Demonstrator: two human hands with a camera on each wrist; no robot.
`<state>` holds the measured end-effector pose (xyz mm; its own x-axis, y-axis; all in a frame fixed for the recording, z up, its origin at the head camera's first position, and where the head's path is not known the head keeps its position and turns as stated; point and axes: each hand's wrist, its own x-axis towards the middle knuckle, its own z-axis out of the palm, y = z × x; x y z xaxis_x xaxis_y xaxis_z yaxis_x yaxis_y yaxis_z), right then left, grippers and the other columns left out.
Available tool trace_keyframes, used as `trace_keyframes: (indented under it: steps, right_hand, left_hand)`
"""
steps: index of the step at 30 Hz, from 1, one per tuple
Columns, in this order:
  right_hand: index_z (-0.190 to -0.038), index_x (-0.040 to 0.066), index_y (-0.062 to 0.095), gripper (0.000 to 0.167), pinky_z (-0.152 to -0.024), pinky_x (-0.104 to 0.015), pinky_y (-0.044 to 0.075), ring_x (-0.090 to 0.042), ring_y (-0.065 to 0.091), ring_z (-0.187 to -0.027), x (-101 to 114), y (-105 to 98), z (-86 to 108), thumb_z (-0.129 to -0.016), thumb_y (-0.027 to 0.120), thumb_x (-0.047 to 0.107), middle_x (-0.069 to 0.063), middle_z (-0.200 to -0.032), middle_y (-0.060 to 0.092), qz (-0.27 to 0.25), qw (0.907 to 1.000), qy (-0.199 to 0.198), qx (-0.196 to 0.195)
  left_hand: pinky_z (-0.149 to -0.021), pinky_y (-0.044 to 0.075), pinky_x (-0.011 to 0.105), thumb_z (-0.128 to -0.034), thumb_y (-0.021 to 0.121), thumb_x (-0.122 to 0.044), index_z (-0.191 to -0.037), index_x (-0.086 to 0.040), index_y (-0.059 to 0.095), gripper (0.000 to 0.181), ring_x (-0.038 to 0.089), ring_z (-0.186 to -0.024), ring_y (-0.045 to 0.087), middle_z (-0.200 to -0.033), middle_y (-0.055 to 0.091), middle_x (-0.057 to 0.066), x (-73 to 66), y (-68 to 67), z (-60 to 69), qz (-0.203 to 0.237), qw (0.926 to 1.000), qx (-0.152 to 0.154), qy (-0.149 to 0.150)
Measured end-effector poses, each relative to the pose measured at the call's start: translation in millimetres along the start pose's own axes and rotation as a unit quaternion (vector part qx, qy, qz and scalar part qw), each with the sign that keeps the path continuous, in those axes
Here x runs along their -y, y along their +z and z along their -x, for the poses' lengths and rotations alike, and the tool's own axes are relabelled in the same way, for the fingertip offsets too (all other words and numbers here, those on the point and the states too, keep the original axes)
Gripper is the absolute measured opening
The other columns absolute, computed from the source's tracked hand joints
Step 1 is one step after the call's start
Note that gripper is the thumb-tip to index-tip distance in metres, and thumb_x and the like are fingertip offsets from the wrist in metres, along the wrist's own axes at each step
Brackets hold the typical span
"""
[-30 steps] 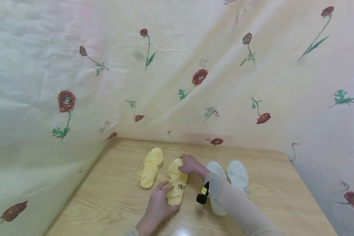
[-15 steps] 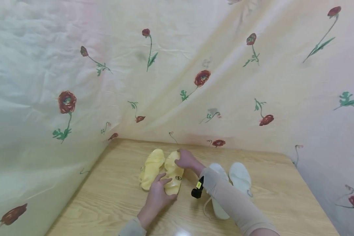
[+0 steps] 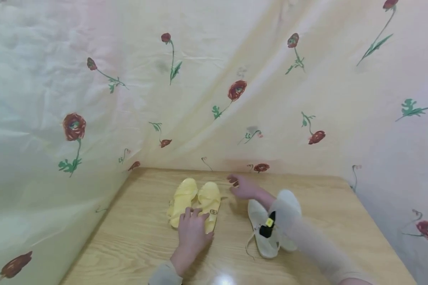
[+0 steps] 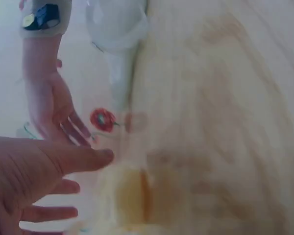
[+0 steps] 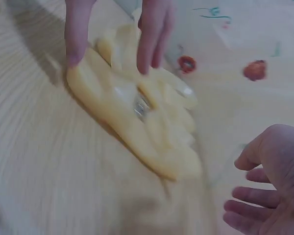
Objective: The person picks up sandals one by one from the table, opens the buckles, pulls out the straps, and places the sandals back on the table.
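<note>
Two yellow sandals, the left one (image 3: pixel 182 199) and the right one (image 3: pixel 209 195), lie side by side on the wooden table top, toes toward the back. My left hand (image 3: pixel 193 231) hovers over their near ends, fingers spread and thumb by the heel of the right sandal; whether it touches is unclear. In the left wrist view, that hand (image 4: pixel 44 176) has its fingers stretched out. My right hand (image 3: pixel 245 187) is off to the right of the sandals, fingers loose and holding nothing. From the right wrist, a dark buckle (image 5: pixel 141 106) shows on the nearer sandal.
A pair of white shoes, the left one (image 3: pixel 265 241) with a trailing lace, stands right of the sandals, partly under my right forearm. Flowered cloth (image 3: pixel 199 99) hangs behind and beside the wooden table top (image 3: pixel 128 245).
The right yellow sandal has slid left and back, up beside the other one. My right hand has let go of its toe and moved right. The left hand's grip has loosened.
</note>
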<state>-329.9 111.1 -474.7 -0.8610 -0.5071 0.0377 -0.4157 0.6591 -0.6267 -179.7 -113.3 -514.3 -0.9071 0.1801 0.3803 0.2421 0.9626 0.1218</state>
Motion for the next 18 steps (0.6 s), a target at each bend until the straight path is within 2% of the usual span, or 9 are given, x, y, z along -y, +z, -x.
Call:
trace_keyframes:
  steps: [2,3,5,6,7,10,12,14,18]
  right_hand:
    - [-0.136,-0.008,0.061,0.039,-0.101,-0.050,0.060,-0.039,0.069,-0.117,-7,-18,12.2,-0.100,0.064,0.008,-0.027,-0.130,0.069,0.010,0.9995,-0.028,-0.005]
    - [-0.131,-0.008,0.064,0.034,-0.097,-0.047,0.062,-0.036,0.071,-0.112,-10,-26,18.6,-0.100,0.064,0.006,-0.025,-0.124,0.072,0.015,0.9990,-0.042,-0.011]
    - [-0.120,-0.004,0.070,0.023,-0.089,-0.042,0.064,-0.029,0.073,-0.101,-11,-40,34.7,-0.099,0.064,0.003,-0.018,-0.111,0.076,0.027,0.9977,-0.059,-0.020]
    - [-0.116,-0.002,0.073,0.019,-0.086,-0.039,0.064,-0.025,0.073,-0.097,-10,-45,43.8,-0.100,0.065,0.003,-0.015,-0.106,0.077,0.035,0.9972,-0.064,-0.020]
    - [-0.114,0.000,0.074,0.016,-0.084,-0.038,0.064,-0.021,0.073,-0.094,-9,-50,53.2,-0.101,0.065,0.004,-0.012,-0.103,0.077,0.040,0.9970,-0.064,-0.016]
    - [-0.107,0.005,0.077,0.013,-0.078,-0.032,0.062,-0.012,0.071,-0.087,-7,-57,82.5,-0.101,0.066,0.006,-0.006,-0.096,0.079,0.055,0.9967,-0.060,0.008]
    - [-0.105,0.007,0.078,0.011,-0.075,-0.027,0.059,-0.007,0.069,-0.084,-6,-56,101.5,-0.101,0.068,0.008,-0.004,-0.094,0.079,0.064,0.9960,-0.055,0.029]
    - [-0.104,0.007,0.079,0.011,-0.072,-0.024,0.058,-0.004,0.068,-0.082,-5,-52,117.6,-0.100,0.069,0.008,-0.003,-0.093,0.079,0.064,0.9951,-0.059,0.047]
    - [-0.104,0.006,0.078,0.010,-0.072,-0.023,0.059,-0.001,0.068,-0.081,-8,-38,138.4,-0.100,0.069,0.008,-0.003,-0.092,0.079,0.046,0.9952,-0.065,0.057]
  left_hand:
    - [-0.092,0.057,0.043,-0.0666,0.099,-0.046,-0.112,-0.022,0.082,0.054,0.028,-0.110,0.067,-0.118,0.079,0.003,-5.4,-3.8,-3.8,0.020,0.9994,-0.015,0.023]
    - [-0.090,0.059,0.041,-0.0689,0.098,-0.044,-0.112,-0.021,0.082,0.052,0.027,-0.108,0.068,-0.116,0.080,0.003,-8.4,-5.2,-6.2,0.042,0.9986,-0.012,0.031]
    - [-0.086,0.061,0.035,-0.0756,0.095,-0.039,-0.114,-0.016,0.082,0.047,0.024,-0.101,0.072,-0.113,0.081,0.004,-16.0,-7.2,-13.3,0.118,0.9916,0.018,0.049]
    - [-0.084,0.062,0.033,-0.0792,0.094,-0.036,-0.115,-0.013,0.081,0.044,0.023,-0.098,0.073,-0.112,0.081,0.006,-21.3,-7.6,-17.4,0.171,0.9829,0.048,0.049]
    - [-0.082,0.062,0.030,-0.0827,0.092,-0.034,-0.116,-0.011,0.081,0.042,0.021,-0.096,0.074,-0.113,0.081,0.008,-27.1,-7.4,-21.9,0.223,0.9703,0.083,0.044]
    - [-0.077,0.060,0.022,-0.0889,0.087,-0.028,-0.119,-0.005,0.079,0.039,0.013,-0.090,0.073,-0.111,0.081,0.011,-46.0,-0.4,-35.9,0.357,0.9183,0.169,0.023]
    - [-0.073,0.059,0.019,-0.0894,0.087,-0.029,-0.117,-0.004,0.079,0.038,0.007,-0.083,0.071,-0.107,0.081,0.011,-58.5,6.6,-43.5,0.403,0.8919,0.205,0.013]
    - [-0.068,0.058,0.018,-0.0896,0.087,-0.030,-0.113,-0.003,0.080,0.036,0.003,-0.076,0.068,-0.101,0.082,0.009,-68.8,15.0,-48.6,0.419,0.8794,0.226,0.010]
    - [-0.062,0.055,0.017,-0.0902,0.086,-0.029,-0.105,-0.004,0.082,0.030,-0.001,-0.069,0.064,-0.089,0.081,0.003,-83.3,29.1,-50.8,0.429,0.8689,0.247,0.000]
